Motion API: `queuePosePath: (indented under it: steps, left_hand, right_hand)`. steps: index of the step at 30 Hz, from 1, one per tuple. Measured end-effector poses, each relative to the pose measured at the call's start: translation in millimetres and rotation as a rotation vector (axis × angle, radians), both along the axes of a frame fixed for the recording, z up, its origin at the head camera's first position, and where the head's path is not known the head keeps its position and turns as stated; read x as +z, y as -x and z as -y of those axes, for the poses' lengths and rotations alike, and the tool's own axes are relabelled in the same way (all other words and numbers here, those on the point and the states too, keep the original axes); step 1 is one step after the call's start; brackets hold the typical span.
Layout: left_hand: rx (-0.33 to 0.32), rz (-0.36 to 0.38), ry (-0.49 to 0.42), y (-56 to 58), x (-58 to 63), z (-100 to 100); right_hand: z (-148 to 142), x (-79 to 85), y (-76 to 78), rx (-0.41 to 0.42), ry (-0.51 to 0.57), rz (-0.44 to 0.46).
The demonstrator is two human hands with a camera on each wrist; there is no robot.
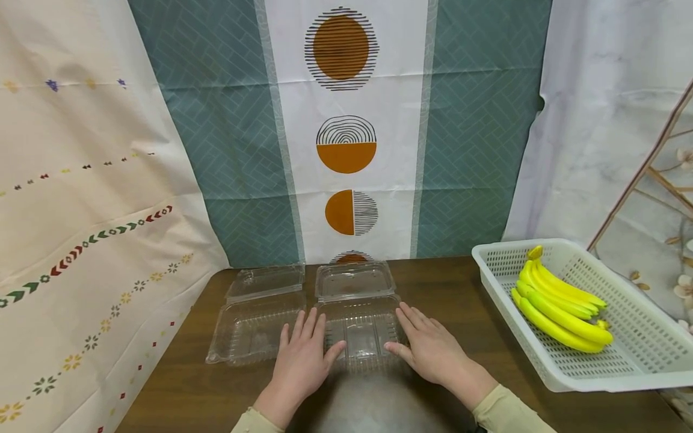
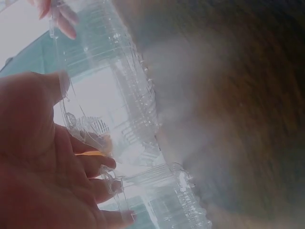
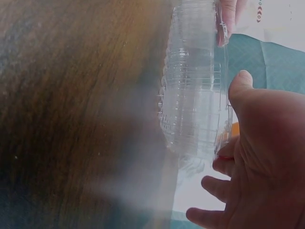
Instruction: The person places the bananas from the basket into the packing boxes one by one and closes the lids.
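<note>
Two clear plastic clamshell boxes with their lids raised stand side by side on the table. My left hand [image 1: 305, 359] lies along the left rim of the nearer-to-centre clamshell box [image 1: 361, 337], fingers straight and thumb spread. On that box's right rim, my right hand [image 1: 433, 349] rests with its fingers extended. Beside my left hand is the other clamshell box [image 1: 254, 325]. In the left wrist view, the fingertips of the left hand [image 2: 52, 157] meet the box's thin edge. The right hand [image 3: 257, 157] is at the opposite edge in the right wrist view.
A white perforated plastic basket [image 1: 644, 367] stands at the right, holding a bunch of yellow bananas [image 1: 563, 307]. Patterned cloth [image 1: 352, 120] hangs behind the brown wooden table [image 1: 178, 391], and a cream embroidered cloth [image 1: 81, 210] hangs on the left.
</note>
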State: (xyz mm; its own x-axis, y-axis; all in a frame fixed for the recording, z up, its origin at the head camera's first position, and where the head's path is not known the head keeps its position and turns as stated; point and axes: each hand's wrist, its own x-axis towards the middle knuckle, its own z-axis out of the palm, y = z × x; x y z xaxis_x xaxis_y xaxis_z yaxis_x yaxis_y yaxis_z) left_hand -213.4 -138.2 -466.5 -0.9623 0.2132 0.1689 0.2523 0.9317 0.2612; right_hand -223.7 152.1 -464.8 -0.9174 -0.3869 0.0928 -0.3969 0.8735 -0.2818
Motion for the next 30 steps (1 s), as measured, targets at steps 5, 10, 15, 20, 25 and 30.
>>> queuePosePath:
  steps: [5,10,15,20,25,30]
  left_hand:
    - [-0.001,0.015,-0.004,1.8,-1.1,-0.3]
    - [0.001,0.013,-0.003,4.5,-0.9,0.0]
    - [0.008,-0.006,0.024,6.6,-1.2,0.9]
    - [0.002,-0.010,0.048,7.2,-2.2,0.0]
    - [-0.012,-0.009,0.062,6.9,-3.3,-2.8]
    - [-0.026,-0.024,0.062,7.7,-4.1,-5.8]
  right_hand:
    - [-2.1,-0.5,0.6,0.003,0.007,-0.011]
    - [-1.4,-0.1,2.6,-0.003,0.008,-0.016]
    - [-0.6,2.4,2.0,-0.004,0.009,-0.019]
    - [-1.0,3.8,0.5,-0.010,0.014,-0.016]
    - [-3.5,2.1,-1.5,-0.019,0.009,-0.004]
    - [-6.7,3.7,-2.7,-0.026,0.016,-0.003]
